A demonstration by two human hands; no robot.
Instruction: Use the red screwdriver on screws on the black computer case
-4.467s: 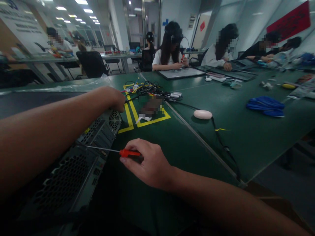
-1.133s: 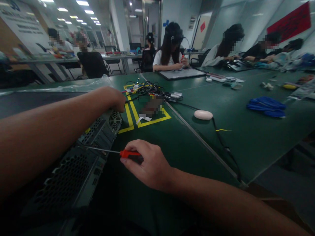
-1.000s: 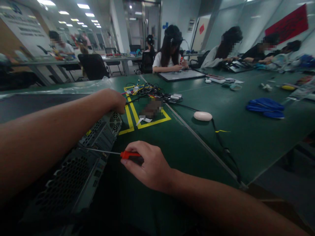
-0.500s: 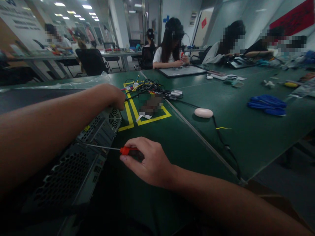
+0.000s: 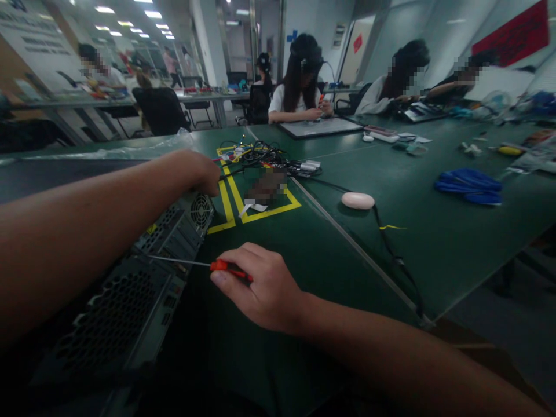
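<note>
A desktop computer case [image 5: 174,243] lies at the left, its back panel with vent holes, a fan grille and ports turned toward me. In my right hand [image 5: 260,284] is a screwdriver [image 5: 219,265] with a red handle, pinched between thumb and fingers. Its long thin shaft points left, and the tip meets the back panel near the slot area, partly lost in shadow. My left arm reaches across over the case. At the far end of the case is my left hand [image 5: 204,171], curled at its far corner; its fingertips are hidden.
Beyond the case lies a tangle of black cables [image 5: 264,153] on yellow tape markings [image 5: 273,215]. A pale pink oval object [image 5: 357,201] and a black cord [image 5: 391,249] are to the right, with a blue bundle [image 5: 469,185] farther off. Several people sit at the tables.
The red handle has turned slightly within my right hand. My left hand stays at the far corner of the case. The view has shifted a little.
</note>
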